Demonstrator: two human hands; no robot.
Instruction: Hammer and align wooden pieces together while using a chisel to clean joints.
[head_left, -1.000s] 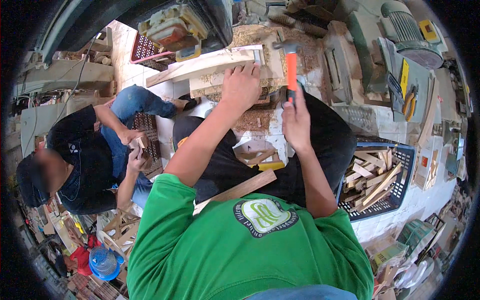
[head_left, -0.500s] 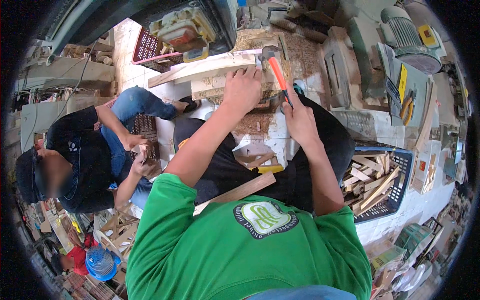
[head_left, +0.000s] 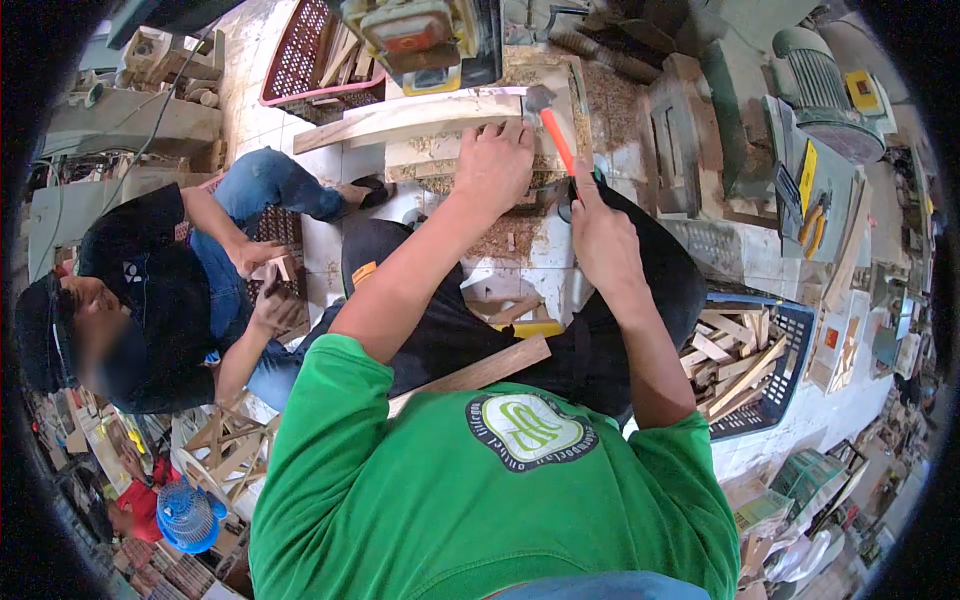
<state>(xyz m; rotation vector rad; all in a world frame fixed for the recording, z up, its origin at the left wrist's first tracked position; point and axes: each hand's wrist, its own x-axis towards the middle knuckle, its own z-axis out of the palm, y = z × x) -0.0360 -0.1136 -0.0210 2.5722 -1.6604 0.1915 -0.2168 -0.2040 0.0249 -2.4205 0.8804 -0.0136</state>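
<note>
My left hand (head_left: 495, 165) presses down on a stack of pale wooden strips (head_left: 430, 125) lying across a wooden block in front of me. My right hand (head_left: 600, 240) grips the orange handle of a hammer (head_left: 552, 135); its metal head points down, touching the right end of the strips just beside my left fingers. A loose wooden slat (head_left: 480, 372) lies across my lap over my black trousers.
A person in black top and jeans (head_left: 170, 290) sits at my left, handling a small wooden piece. A dark crate of wood offcuts (head_left: 745, 365) stands at my right. A red crate (head_left: 315, 60) and a yellow machine (head_left: 420, 35) lie ahead, with sawdust around the block.
The hammer, raised upright a second ago, has swung forward and down onto the end of the strips. My left hand stays pressed on the wood.
</note>
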